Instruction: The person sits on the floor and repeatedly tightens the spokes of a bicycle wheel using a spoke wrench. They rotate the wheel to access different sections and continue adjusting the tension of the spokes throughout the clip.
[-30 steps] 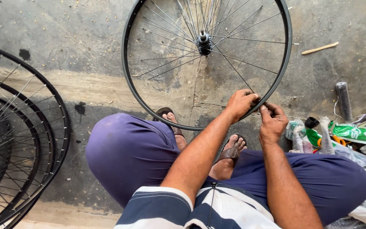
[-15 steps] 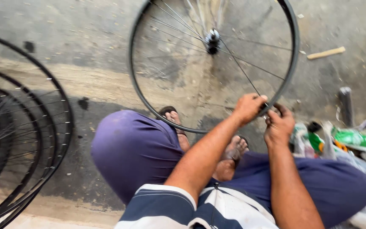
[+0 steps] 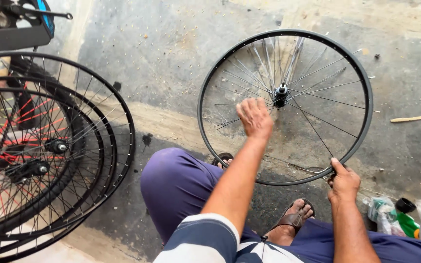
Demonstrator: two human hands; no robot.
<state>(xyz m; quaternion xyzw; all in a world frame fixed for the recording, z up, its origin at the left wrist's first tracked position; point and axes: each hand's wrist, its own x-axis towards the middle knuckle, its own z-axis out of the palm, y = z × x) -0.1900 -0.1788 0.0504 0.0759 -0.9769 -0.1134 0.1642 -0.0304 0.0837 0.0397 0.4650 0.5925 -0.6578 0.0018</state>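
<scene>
Black spoked wheel (image 3: 366, 104) upright on the concrete floor (image 3: 171, 44), ahead of the knees. Right hand (image 3: 344, 182) pinched shut on the rim's lower right edge. Left hand (image 3: 254, 117) raised among the spokes left of the hub (image 3: 281, 92), fingers loosely curled; whether gripping a spoke, cannot tell. Stacked wheels (image 3: 49, 146) at the floor's left edge.

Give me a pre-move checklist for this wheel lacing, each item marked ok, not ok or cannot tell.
1. Right hand steadies the wheel rim at its lower right edge: ok.
2. Left hand is inside the wheel, among the loose spokes: ok.
3. Spoke actually pinched between the left fingers: cannot tell.
4. All spokes seated at the rim: not ok, several ends hang free.
5. Hub centred in the rim: ok, roughly.
6. Feet clear of the rim: ok, sandalled foot lies below it.
</scene>
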